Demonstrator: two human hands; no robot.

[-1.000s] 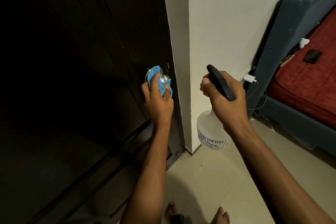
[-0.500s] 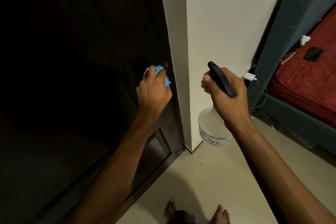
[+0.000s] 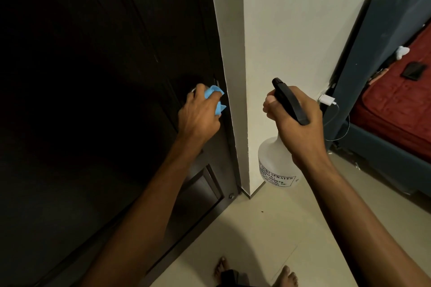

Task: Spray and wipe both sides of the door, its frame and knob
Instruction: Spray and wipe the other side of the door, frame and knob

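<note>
The spray bottle (image 3: 275,161) carries a white label (image 3: 277,178) near its base. Its top line reads "AGRI SPRAYER", with the first letters cut off by the bottle's curve. A number ending in "00078" stands below; the remaining lines are too small to read.
</note>
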